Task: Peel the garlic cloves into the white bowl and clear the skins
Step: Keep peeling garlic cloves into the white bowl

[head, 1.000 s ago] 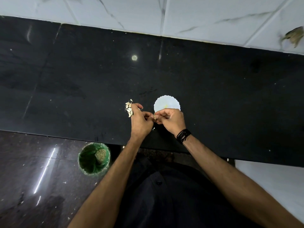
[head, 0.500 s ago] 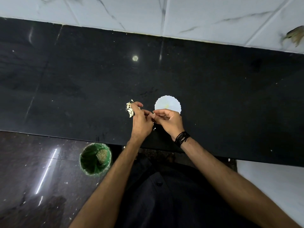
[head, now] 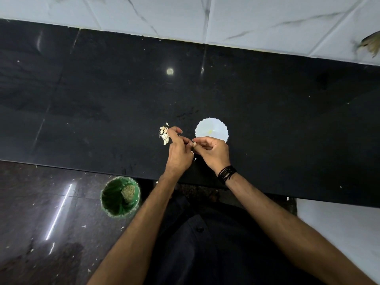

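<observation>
Hands barely shift from a second ago: I see left hand (head: 178,152) and right hand (head: 211,150) still pinching one clove (head: 194,144) beside the bowl (head: 211,128); peeling continues.

1. A black polished stone desk (head: 267,103) runs across the whole view, its surface speckled with pale flecks.
2. A round reflection of a lamp (head: 169,71) shines on the desk top.
3. Behind the desk stands a wall of white marble-look tiles (head: 257,19) with grey veins and thin joints.
4. A brownish smudge (head: 370,45) shows on the tiles at the far right edge.
5. Below the desk's front edge lies a dark glossy floor (head: 37,212), streaked with bright reflected light and littered with small pale scraps.
6. A green bin (head: 120,196) stands on the floor near the desk's edge.
7. A white panel (head: 339,229) lies at the lower right.
</observation>
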`<state>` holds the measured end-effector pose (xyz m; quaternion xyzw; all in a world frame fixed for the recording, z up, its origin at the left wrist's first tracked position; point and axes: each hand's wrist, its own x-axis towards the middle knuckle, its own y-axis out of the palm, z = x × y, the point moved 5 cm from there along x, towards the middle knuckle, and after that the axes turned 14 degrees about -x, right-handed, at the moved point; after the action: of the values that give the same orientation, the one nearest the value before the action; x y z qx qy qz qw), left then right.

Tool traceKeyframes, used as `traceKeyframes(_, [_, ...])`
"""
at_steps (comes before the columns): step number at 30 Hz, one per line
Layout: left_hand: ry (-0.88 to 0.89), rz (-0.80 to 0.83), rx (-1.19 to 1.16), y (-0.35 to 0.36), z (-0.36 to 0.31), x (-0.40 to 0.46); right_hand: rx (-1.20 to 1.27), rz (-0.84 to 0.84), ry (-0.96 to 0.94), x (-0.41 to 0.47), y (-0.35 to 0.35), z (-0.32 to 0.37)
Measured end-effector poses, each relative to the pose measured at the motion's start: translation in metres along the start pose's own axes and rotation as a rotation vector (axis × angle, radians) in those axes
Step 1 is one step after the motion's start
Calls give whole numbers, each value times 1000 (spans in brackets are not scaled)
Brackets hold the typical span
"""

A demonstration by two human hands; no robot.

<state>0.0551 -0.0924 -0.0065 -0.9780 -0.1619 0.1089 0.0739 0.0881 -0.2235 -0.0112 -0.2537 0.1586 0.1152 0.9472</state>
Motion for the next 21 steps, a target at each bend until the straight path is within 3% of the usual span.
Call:
traceKeyframes(7, [-56, 42, -28, -2, 2, 0, 213, 88, 127, 0, 4, -13])
traceKeyframes(14, [-55, 77, -68, -2, 4, 0, 244, 103, 140, -1, 3, -11])
traceKeyframes(21, [-181, 45, -298, -2, 10, 1, 323, 147, 155, -2, 0, -11])
